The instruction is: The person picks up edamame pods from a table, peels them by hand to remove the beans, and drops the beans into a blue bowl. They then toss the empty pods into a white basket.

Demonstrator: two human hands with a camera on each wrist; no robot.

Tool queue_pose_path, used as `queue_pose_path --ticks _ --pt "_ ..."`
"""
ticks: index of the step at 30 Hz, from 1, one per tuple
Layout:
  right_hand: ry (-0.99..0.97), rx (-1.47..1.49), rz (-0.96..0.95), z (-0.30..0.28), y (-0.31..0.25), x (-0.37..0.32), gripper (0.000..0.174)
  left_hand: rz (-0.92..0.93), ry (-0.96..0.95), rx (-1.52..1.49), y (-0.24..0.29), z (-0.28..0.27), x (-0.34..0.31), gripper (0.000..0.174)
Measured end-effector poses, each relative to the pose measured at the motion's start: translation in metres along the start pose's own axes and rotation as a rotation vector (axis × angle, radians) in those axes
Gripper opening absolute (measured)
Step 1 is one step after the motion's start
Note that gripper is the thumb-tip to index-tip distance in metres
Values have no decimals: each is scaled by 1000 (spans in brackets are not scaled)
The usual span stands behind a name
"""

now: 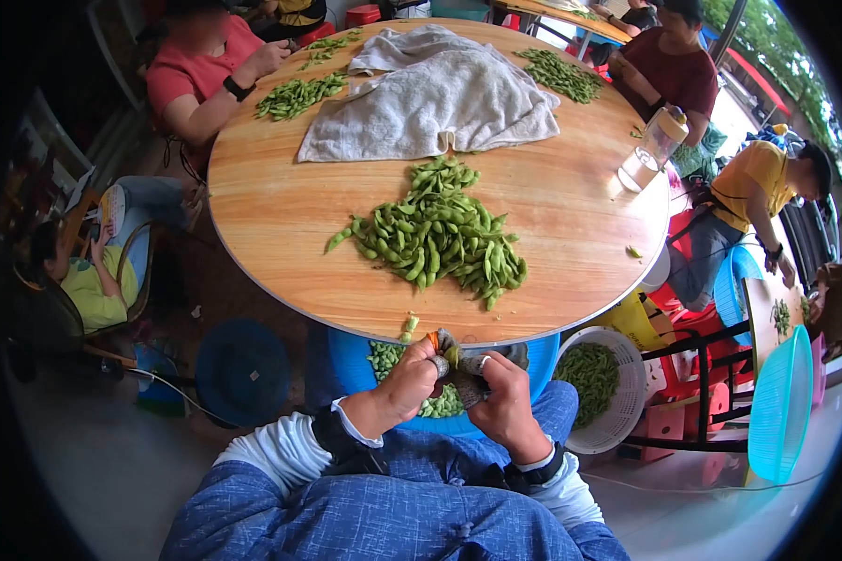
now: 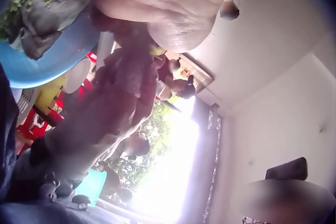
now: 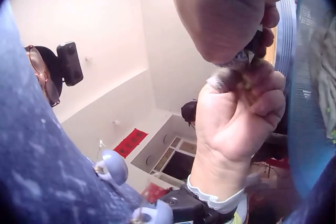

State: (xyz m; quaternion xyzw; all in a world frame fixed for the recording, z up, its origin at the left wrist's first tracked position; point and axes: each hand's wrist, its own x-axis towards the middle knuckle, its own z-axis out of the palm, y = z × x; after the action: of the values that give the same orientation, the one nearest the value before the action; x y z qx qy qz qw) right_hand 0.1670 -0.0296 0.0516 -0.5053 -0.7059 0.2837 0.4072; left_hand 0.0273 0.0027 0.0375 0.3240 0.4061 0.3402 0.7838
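Observation:
My left hand (image 1: 404,383) and right hand (image 1: 507,404) meet just off the near edge of the round wooden table (image 1: 281,224). Between the fingertips they pinch a green soybean pod (image 1: 452,356), which the fingers mostly hide. Both thumbs have silvery wrapping on them, and an orange piece shows at the left fingertips. Below the hands a blue basin (image 1: 348,363) holds shelled green beans (image 1: 442,403) and a grey cloth (image 2: 55,11). In front, a heap of whole soybean pods (image 1: 430,234) lies on the tabletop. The right wrist view shows the left hand (image 3: 231,116) with curled fingers.
A white towel (image 1: 430,103) lies across the table's far middle, with smaller pod piles (image 1: 299,95) around it. A clear bottle (image 1: 653,150) stands at the right edge. A white basket (image 1: 617,411) of pods sits low at my right. Several people sit around.

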Motion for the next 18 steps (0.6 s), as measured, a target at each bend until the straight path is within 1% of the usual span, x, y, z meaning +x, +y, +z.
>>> queue_pose_path --ticks 1,4,6,7,9,10,11,12,14,16,17,18 --pt "-2 -9 6 -1 -2 0 21 -2 16 -4 -1 1 0 8" --pt "100 185 1 1 2 -1 19 43 -98 28 -3 -10 2 9" --pt "167 396 173 -3 23 -12 14 379 -70 414 5 -12 -1 13" --pt "226 459 221 -17 21 -12 12 547 -55 607 10 -14 -2 16" --pt "376 446 273 -42 42 -20 10 658 79 772 22 -24 -2 17" --pt "418 398 338 -55 61 -30 10 712 148 853 28 -29 -1 18" --pt "468 468 374 -65 80 -39 11 799 197 913 28 -36 6 19" --pt "498 445 387 -74 96 -48 11 750 205 913 28 -43 12 20" --pt "548 334 504 -87 137 -73 12 756 165 855 18 -50 17 16" --pt "575 246 629 -95 161 -95 14 720 28 805 7 -44 7 16" --pt "585 203 691 -97 173 -106 16 1000 60 1173 14 -34 0 20" --pt "594 197 702 -100 190 -119 17 1067 85 1234 18 -33 0 21"
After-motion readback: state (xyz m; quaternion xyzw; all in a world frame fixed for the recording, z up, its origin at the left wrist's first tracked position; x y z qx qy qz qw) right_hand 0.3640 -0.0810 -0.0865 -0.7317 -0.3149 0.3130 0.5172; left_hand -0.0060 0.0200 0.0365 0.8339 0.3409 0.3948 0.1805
